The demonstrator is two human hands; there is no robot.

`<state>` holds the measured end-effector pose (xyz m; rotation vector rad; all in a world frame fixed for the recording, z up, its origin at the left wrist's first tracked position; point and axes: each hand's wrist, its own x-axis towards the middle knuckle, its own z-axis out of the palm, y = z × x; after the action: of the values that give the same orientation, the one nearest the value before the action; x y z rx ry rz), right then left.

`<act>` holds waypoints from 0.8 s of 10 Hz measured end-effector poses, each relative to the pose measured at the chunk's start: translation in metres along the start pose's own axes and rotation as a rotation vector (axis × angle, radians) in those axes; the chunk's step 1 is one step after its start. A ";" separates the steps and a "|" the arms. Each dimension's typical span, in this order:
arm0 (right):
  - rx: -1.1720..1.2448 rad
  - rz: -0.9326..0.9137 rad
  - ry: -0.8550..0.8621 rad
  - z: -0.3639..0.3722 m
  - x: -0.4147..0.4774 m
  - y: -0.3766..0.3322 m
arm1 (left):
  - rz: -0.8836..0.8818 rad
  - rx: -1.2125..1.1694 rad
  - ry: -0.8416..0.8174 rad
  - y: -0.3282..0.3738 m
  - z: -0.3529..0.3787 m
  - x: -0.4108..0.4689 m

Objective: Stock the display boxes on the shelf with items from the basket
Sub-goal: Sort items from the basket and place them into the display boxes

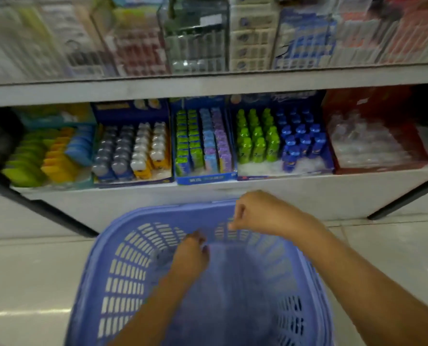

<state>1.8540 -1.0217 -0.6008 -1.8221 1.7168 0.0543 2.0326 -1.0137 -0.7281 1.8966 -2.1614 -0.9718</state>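
The basket is found around the left hand and beneath the right hand; display boxes are ranged on the shelf beyond.

Pale glossy floor tiles down below; a black slanted strut on the left and another on the right; higher up, blurry blister packs beside a clear case, labels too smeared to read.
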 end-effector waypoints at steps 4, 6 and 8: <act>0.085 -0.071 -0.068 0.242 0.112 -0.062 | -0.737 -0.714 0.228 -0.109 0.034 -0.011; -0.085 0.010 0.023 0.268 0.138 -0.049 | -0.772 -0.816 0.384 -0.114 0.037 0.025; -0.115 0.035 -0.003 0.261 0.143 -0.045 | -0.742 -0.631 0.248 -0.113 0.044 0.035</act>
<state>2.0157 -1.0303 -0.8550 -1.8733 1.7759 0.1736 2.1006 -1.0307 -0.8335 2.2890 -0.8315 -1.2256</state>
